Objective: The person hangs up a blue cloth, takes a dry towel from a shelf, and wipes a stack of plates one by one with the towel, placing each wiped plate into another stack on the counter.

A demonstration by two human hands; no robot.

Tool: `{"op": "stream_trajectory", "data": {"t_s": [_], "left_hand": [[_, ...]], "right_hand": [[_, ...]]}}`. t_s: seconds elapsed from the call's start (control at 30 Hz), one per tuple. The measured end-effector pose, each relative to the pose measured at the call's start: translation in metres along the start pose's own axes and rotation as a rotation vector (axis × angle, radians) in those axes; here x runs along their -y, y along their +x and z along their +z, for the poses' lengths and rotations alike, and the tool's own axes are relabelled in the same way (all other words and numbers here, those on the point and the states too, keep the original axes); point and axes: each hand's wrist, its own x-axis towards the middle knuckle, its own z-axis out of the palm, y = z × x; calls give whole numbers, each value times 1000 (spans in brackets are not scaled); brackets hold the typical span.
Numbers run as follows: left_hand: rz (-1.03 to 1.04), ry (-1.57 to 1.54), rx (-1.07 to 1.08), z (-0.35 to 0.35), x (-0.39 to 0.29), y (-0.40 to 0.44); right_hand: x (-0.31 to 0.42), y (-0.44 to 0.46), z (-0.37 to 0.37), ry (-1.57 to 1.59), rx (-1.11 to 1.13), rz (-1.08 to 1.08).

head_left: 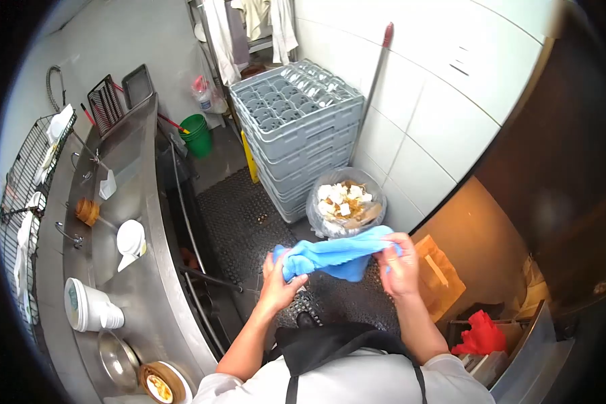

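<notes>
Your left hand curls around one bunched end of the blue cloth; your right hand pinches the other, nearly closed. The cloth spans between them, above the dark floor mat. Keep both grips firm and its hanging fold clear of the waste bag.

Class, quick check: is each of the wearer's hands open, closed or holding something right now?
Left hand: closed, holding one end of the long, crumpled blue cloth.
Right hand: closed, holding its other end.
</notes>
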Motion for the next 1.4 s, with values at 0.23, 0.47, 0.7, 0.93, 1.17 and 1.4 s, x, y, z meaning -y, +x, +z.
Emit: {"op": "stream_trajectory", "data": {"t_s": [0.23,0.47,0.7,0.93,1.17,1.4], "left_hand": [[423,-157,-353,-39,-1,83],[200,-612,172,-82,42,211],[82,-1279,95,-206,33,337],[253,-1500,-76,-301,61,450],[195,-1527,-44,-349,124,585],[328,-1518,239,-426,101,700]], "right_hand": [[-59,77,147,-125,583,162],[-108,245,160,-207,564,-163],[-211,510,210,-314,558,138],[-282,727,307,-706,668,21],[-307,907,401,-937,200,-263],[-331,1087,444,-1111,-362,-389]]}}
